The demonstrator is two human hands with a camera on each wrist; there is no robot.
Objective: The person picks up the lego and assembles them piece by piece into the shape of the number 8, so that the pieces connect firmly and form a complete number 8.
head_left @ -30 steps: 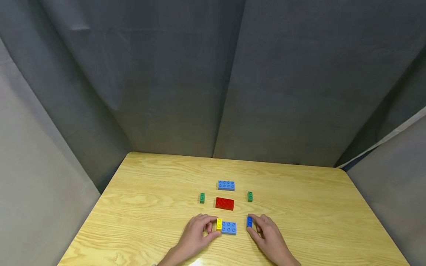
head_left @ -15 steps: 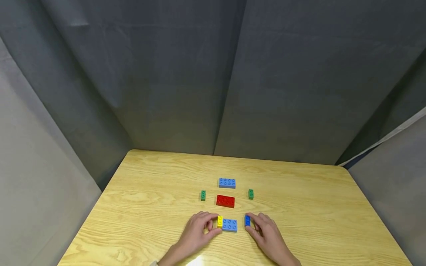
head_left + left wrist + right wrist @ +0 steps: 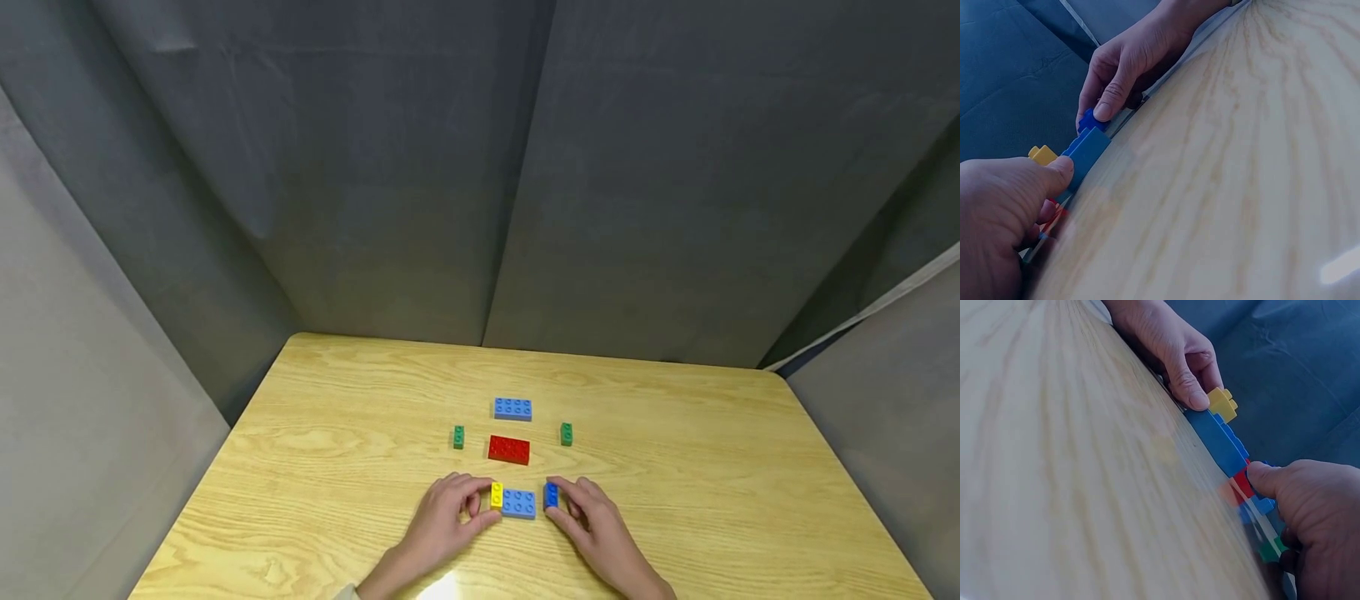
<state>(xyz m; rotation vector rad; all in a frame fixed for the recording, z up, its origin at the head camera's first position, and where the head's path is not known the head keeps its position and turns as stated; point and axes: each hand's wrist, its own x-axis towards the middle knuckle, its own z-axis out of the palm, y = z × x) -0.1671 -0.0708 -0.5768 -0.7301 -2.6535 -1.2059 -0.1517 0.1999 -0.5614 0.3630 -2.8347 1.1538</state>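
Near the table's front, my left hand (image 3: 444, 518) pinches a small yellow brick (image 3: 497, 496) between thumb and finger. The yellow brick sits on top of the left end of a light blue brick (image 3: 519, 503), studs up; its raised position shows in the right wrist view, where the yellow brick (image 3: 1222, 405) stands above the long blue side (image 3: 1216, 442). My right hand (image 3: 600, 527) pinches a small dark blue brick (image 3: 551, 495) just right of the light blue brick, with a narrow gap in the head view. The left wrist view also shows this dark blue brick (image 3: 1091, 121), partly covered by the right thumb.
Beyond the hands lie a red brick (image 3: 509, 450) and a second light blue brick (image 3: 513, 409). Small green bricks flank them, one at left (image 3: 459, 437) and one at right (image 3: 566, 434). Grey curtains (image 3: 390, 183) hang behind the wooden table (image 3: 712, 467).
My right hand has moved left with the dark blue brick, narrowing its gap to the light blue brick. The left hand keeps its pinch on the yellow brick. The head view has shifted slightly.
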